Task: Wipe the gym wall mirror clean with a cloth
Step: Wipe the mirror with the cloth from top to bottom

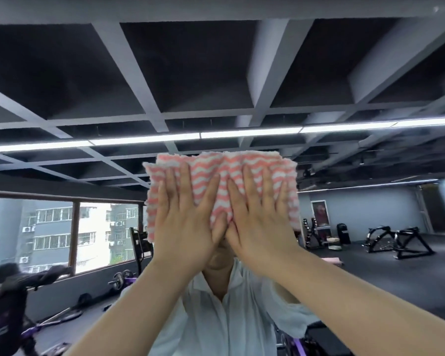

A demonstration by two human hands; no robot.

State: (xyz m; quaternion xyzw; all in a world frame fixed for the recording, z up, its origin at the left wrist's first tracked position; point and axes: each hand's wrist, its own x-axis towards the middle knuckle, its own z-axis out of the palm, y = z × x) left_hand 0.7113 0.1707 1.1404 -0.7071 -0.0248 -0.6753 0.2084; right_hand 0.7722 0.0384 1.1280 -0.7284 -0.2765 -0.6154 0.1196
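Pressing flat, left hand [184, 222] and right hand [260, 222] pin cloth [224, 173] against mirror [216, 73].

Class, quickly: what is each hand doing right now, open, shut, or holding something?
Left hand: open, fingers straight, pressing the pink-and-white cloth flat against the mirror.
Right hand: open, fingers spread, pressing the same cloth.

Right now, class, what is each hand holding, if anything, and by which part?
Both hands press one pink-and-white wavy-striped cloth flat against the mirror: left hand on its left half, right hand on its right, fingers straight.
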